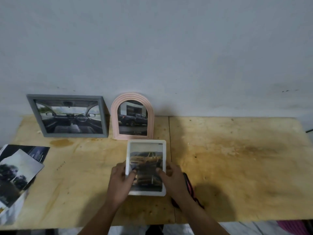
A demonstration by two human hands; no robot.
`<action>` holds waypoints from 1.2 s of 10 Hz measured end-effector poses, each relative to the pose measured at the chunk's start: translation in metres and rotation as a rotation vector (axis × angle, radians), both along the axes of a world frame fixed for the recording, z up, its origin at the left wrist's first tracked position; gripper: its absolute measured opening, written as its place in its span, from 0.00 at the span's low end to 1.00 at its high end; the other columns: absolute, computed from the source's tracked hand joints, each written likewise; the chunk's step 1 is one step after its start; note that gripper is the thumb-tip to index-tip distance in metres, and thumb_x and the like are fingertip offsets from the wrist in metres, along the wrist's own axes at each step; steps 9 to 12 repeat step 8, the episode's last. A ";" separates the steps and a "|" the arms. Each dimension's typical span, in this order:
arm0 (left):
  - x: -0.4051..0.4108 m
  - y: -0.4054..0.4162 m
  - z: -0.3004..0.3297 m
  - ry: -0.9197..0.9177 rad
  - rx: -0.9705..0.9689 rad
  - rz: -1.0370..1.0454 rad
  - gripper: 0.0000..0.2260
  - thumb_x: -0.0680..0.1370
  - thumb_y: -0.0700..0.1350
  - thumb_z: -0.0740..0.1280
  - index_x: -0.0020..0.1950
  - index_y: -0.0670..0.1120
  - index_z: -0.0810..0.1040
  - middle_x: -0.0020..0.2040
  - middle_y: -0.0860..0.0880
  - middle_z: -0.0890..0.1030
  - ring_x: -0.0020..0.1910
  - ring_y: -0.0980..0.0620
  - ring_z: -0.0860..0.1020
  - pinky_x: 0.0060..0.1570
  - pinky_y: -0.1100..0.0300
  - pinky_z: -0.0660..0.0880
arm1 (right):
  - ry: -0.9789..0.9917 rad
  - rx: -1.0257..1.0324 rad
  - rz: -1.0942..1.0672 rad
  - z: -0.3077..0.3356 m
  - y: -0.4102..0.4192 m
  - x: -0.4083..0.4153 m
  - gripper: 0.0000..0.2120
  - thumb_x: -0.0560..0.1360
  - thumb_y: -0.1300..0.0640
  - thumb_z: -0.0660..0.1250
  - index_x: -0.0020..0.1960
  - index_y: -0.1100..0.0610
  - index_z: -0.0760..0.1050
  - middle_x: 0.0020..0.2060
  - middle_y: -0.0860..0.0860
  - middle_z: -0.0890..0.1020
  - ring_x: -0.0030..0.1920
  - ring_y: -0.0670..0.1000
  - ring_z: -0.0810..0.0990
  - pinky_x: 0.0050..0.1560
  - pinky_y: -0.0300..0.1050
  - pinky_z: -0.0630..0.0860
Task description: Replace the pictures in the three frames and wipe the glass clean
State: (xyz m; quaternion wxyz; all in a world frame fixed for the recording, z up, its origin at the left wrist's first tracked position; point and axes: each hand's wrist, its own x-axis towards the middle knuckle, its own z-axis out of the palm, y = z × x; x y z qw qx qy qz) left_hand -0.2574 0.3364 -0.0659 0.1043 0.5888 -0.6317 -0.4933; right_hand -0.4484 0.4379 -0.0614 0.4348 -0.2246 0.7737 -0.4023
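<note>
A white rectangular frame (147,167) with a picture of a yellow truck is held above the wooden table (237,167). My left hand (120,182) grips its left edge, thumb on the glass. My right hand (172,178) grips its right edge, thumb also on the glass. A grey frame (67,116) showing a car interior leans on the wall at the back left. Beside it stands a pink arched frame (133,116) with a dark pickup picture.
Loose pictures and printed sheets (18,173) lie at the table's left edge. A dark and pink cloth (189,187) lies under my right wrist. A seam (170,133) runs across the tabletop. The grey wall is right behind the frames.
</note>
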 end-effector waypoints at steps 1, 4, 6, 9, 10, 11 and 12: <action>-0.059 0.000 0.017 0.054 -0.028 -0.077 0.19 0.80 0.49 0.71 0.70 0.54 0.74 0.61 0.58 0.71 0.61 0.53 0.75 0.63 0.51 0.77 | 0.214 0.065 -0.063 -0.003 0.002 -0.052 0.27 0.73 0.36 0.71 0.69 0.44 0.75 0.58 0.46 0.78 0.54 0.47 0.81 0.52 0.47 0.83; -0.189 -0.045 0.034 0.204 0.021 -0.173 0.24 0.74 0.53 0.70 0.69 0.54 0.74 0.61 0.51 0.79 0.60 0.50 0.78 0.61 0.43 0.79 | 0.359 -0.049 -0.266 0.014 -0.048 -0.158 0.26 0.78 0.49 0.72 0.73 0.52 0.71 0.57 0.49 0.72 0.56 0.49 0.75 0.57 0.48 0.79; -0.217 -0.068 0.036 0.264 0.020 -0.172 0.18 0.78 0.50 0.70 0.68 0.59 0.73 0.59 0.57 0.80 0.60 0.56 0.78 0.64 0.50 0.76 | 0.292 -0.079 -0.219 0.003 -0.070 -0.184 0.32 0.76 0.45 0.73 0.77 0.51 0.68 0.65 0.50 0.76 0.66 0.53 0.76 0.64 0.54 0.79; -0.214 -0.048 0.055 0.268 0.041 -0.167 0.27 0.82 0.46 0.68 0.80 0.49 0.63 0.64 0.55 0.70 0.62 0.58 0.68 0.60 0.61 0.64 | 0.198 -0.086 -0.216 0.004 -0.043 -0.158 0.37 0.78 0.51 0.73 0.81 0.52 0.59 0.73 0.50 0.72 0.72 0.51 0.71 0.68 0.50 0.73; -0.214 -0.048 0.055 0.268 0.041 -0.167 0.27 0.82 0.46 0.68 0.80 0.49 0.63 0.64 0.55 0.70 0.62 0.58 0.68 0.60 0.61 0.64 | 0.198 -0.086 -0.216 0.004 -0.043 -0.158 0.37 0.78 0.51 0.73 0.81 0.52 0.59 0.73 0.50 0.72 0.72 0.51 0.71 0.68 0.50 0.73; -0.214 -0.048 0.055 0.268 0.041 -0.167 0.27 0.82 0.46 0.68 0.80 0.49 0.63 0.64 0.55 0.70 0.62 0.58 0.68 0.60 0.61 0.64 | 0.198 -0.086 -0.216 0.004 -0.043 -0.158 0.37 0.78 0.51 0.73 0.81 0.52 0.59 0.73 0.50 0.72 0.72 0.51 0.71 0.68 0.50 0.73; -0.214 -0.048 0.055 0.268 0.041 -0.167 0.27 0.82 0.46 0.68 0.80 0.49 0.63 0.64 0.55 0.70 0.62 0.58 0.68 0.60 0.61 0.64 | 0.198 -0.086 -0.216 0.004 -0.043 -0.158 0.37 0.78 0.51 0.73 0.81 0.52 0.59 0.73 0.50 0.72 0.72 0.51 0.71 0.68 0.50 0.73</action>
